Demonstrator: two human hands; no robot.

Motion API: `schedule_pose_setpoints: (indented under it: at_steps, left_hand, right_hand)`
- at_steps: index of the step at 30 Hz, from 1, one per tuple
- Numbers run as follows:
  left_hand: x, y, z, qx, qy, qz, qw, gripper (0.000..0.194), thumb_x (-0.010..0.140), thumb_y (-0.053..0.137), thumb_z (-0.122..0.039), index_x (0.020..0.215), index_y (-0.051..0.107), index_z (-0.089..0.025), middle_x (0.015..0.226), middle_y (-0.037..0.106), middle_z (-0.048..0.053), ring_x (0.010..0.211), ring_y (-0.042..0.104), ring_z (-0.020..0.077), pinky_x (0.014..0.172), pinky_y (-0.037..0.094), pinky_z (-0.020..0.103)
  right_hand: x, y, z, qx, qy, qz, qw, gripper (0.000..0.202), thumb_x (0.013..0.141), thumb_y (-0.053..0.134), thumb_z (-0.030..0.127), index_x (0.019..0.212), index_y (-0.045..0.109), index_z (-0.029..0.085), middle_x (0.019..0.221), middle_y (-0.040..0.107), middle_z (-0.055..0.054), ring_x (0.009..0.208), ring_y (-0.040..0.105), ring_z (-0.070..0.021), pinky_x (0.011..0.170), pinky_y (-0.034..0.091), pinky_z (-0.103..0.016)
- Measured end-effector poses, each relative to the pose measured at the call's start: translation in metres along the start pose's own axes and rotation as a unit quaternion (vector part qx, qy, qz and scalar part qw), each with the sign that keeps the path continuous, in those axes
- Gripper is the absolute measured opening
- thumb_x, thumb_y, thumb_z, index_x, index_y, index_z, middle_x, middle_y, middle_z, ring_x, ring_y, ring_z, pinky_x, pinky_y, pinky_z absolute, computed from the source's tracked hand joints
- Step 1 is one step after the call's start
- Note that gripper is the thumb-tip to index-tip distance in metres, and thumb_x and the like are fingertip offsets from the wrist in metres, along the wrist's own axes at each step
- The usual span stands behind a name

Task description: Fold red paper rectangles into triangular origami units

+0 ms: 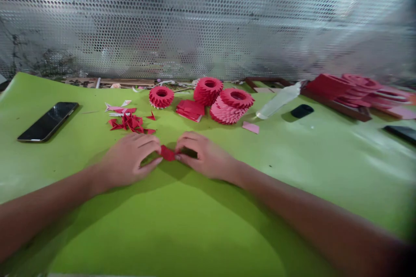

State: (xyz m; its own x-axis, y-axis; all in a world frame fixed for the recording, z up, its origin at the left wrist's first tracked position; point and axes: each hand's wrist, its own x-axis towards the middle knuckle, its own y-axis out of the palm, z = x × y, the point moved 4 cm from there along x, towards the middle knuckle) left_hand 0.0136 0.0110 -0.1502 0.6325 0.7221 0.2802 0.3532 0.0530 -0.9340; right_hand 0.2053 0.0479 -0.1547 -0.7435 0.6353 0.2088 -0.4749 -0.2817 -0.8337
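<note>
Between my two hands is a small red piece of paper point(168, 153), just above the green table surface. My left hand point(131, 156) pinches its left edge between thumb and fingers. On the opposite edge, my right hand point(203, 153) has its fingertips closed on the same paper. Any fold in it is too small to make out. Just beyond my left hand lies a loose pile of folded red paper pieces point(131, 123). A stack of red paper slips point(190, 109) lies beyond my right hand.
Ring-shaped folded-paper pieces stand at the back: a small red one point(161, 97), a taller red one point(208, 91) and a pink-and-red one point(229, 107). A phone point(48, 122) lies left. Rightward are a clear bottle point(278, 100), a black object point(302, 111) and a tray point(341, 104) of paper pieces.
</note>
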Motion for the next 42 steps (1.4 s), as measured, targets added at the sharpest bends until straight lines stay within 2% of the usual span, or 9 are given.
schedule_pose_setpoints:
  at_steps: [3, 7, 11, 18, 28, 32, 35, 38, 42]
  left_hand:
    - [0.002, -0.003, 0.001, -0.091, -0.099, 0.005, 0.991, 0.043, 0.1, 0.046, -0.043, 0.081, 0.072, -0.015, 0.075, 0.073, 0.006, 0.063, 0.064, 0.0185, 0.058, 0.052, 0.031]
    - [0.004, -0.003, -0.008, -0.202, -0.139, 0.0, 0.969, 0.032, 0.096, 0.055, -0.042, 0.085, 0.072, -0.017, 0.082, 0.076, 0.004, 0.065, 0.066, 0.0164, 0.054, 0.048, 0.025]
    - [0.004, -0.001, -0.01, -0.243, -0.159, -0.007, 0.957, 0.034, 0.096, 0.054, -0.042, 0.082, 0.072, -0.017, 0.08, 0.075, 0.003, 0.066, 0.064, 0.0162, 0.054, 0.045, 0.025]
    - [0.003, 0.005, -0.01, -0.307, -0.145, 0.042, 0.94, 0.029, 0.096, 0.054, -0.038, 0.088, 0.072, -0.016, 0.08, 0.072, 0.004, 0.067, 0.062, 0.0165, 0.055, 0.043, 0.025]
    - [0.001, 0.008, -0.014, -0.293, -0.132, 0.071, 0.944, 0.036, 0.101, 0.046, -0.045, 0.09, 0.067, -0.018, 0.08, 0.068, 0.002, 0.064, 0.057, 0.0141, 0.052, 0.037, 0.023]
    - [-0.001, 0.009, -0.01, -0.303, -0.147, 0.068, 0.939, 0.039, 0.102, 0.043, -0.047, 0.086, 0.065, -0.018, 0.075, 0.064, 0.001, 0.062, 0.055, 0.014, 0.054, 0.038, 0.024]
    - [-0.003, 0.014, -0.005, -0.338, -0.179, 0.086, 0.92, 0.04, 0.101, 0.044, -0.05, 0.087, 0.064, -0.018, 0.077, 0.064, 0.001, 0.066, 0.058, 0.0152, 0.057, 0.041, 0.026]
    - [-0.004, 0.017, -0.002, -0.383, -0.185, 0.089, 0.901, 0.037, 0.1, 0.047, -0.048, 0.089, 0.064, -0.018, 0.082, 0.065, 0.002, 0.075, 0.061, 0.0164, 0.065, 0.046, 0.027]
    - [-0.004, 0.017, 0.0, -0.399, -0.167, 0.08, 0.898, 0.034, 0.099, 0.049, -0.045, 0.086, 0.063, -0.017, 0.08, 0.063, 0.002, 0.075, 0.059, 0.0162, 0.068, 0.045, 0.027]
  right_hand:
    - [0.0, 0.0, 0.002, 0.101, 0.07, -0.046, 0.991, 0.022, 0.095, 0.062, 0.037, 0.094, 0.069, 0.017, 0.093, 0.068, -0.006, 0.078, 0.061, -0.0167, 0.069, 0.049, -0.031]
    - [-0.004, 0.003, 0.01, 0.213, 0.137, -0.068, 0.965, 0.025, 0.094, 0.062, 0.043, 0.093, 0.069, 0.019, 0.082, 0.067, -0.002, 0.066, 0.056, -0.0137, 0.056, 0.043, -0.026]
    - [-0.007, 0.009, 0.018, 0.284, 0.127, -0.035, 0.95, 0.02, 0.092, 0.066, 0.039, 0.09, 0.068, 0.019, 0.082, 0.067, 0.0, 0.07, 0.057, -0.0134, 0.06, 0.044, -0.026]
    - [-0.004, 0.012, 0.009, 0.323, 0.166, -0.051, 0.93, 0.031, 0.092, 0.063, 0.047, 0.108, 0.065, 0.02, 0.089, 0.069, -0.002, 0.075, 0.06, -0.0141, 0.062, 0.044, -0.026]
    - [0.001, 0.013, 0.006, 0.332, 0.172, -0.021, 0.927, 0.031, 0.091, 0.065, 0.045, 0.108, 0.065, 0.019, 0.096, 0.071, -0.004, 0.084, 0.065, -0.0155, 0.074, 0.05, -0.03]
    - [0.0, 0.009, 0.01, 0.276, 0.111, -0.065, 0.952, 0.023, 0.094, 0.064, 0.039, 0.093, 0.071, 0.017, 0.086, 0.073, -0.003, 0.073, 0.064, -0.0137, 0.062, 0.049, -0.025]
    - [-0.004, 0.002, 0.016, 0.152, -0.017, -0.153, 0.976, 0.014, 0.095, 0.064, 0.027, 0.095, 0.073, 0.017, 0.086, 0.076, -0.003, 0.071, 0.067, -0.0132, 0.061, 0.05, -0.024]
    - [-0.01, -0.001, 0.025, 0.011, -0.17, -0.214, 0.962, 0.011, 0.095, 0.063, 0.017, 0.096, 0.074, 0.017, 0.084, 0.078, -0.003, 0.07, 0.068, -0.0129, 0.064, 0.052, -0.025]
    - [-0.015, -0.003, 0.032, -0.124, -0.273, -0.224, 0.927, 0.012, 0.094, 0.063, 0.013, 0.096, 0.074, 0.018, 0.086, 0.079, -0.002, 0.07, 0.069, -0.0123, 0.065, 0.054, -0.025]
